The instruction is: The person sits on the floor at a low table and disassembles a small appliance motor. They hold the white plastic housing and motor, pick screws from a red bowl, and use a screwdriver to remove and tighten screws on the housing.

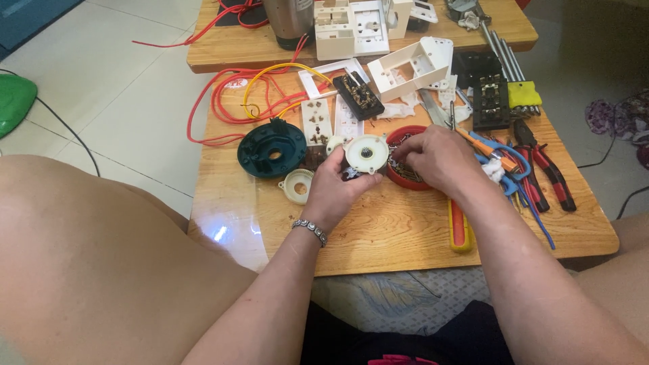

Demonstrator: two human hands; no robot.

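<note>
From the head camera I look down on a low wooden tabletop [378, 236], glossy enough to throw back a patch of light near its left front corner. It stands on a pale tiled floor [128, 88], and a second wooden table [223, 51] butts against its far edge. My bare knees frame the view on both sides.

My left hand [334, 192], a metal bracelet [310, 230] at the wrist, is closed around a round cream-white plastic part [367, 153] with a small toothed hub at its centre, held just above the tabletop near the middle. My right hand [436, 159] sits just beside it, fingers curled down over a red round tray [405, 177]; I cannot tell whether they pinch anything.

Left of the part lies a dark green round housing [272, 150], with a small cream ring [297, 186] in front of it. Red and yellow wires [230, 101] loop across the far left. White socket plates [318, 122] and open white boxes [409, 67] crowd the back. On the right lie red-handled pliers [551, 176], and a yellow-and-red screwdriver [460, 230] rests under my right forearm.
</note>
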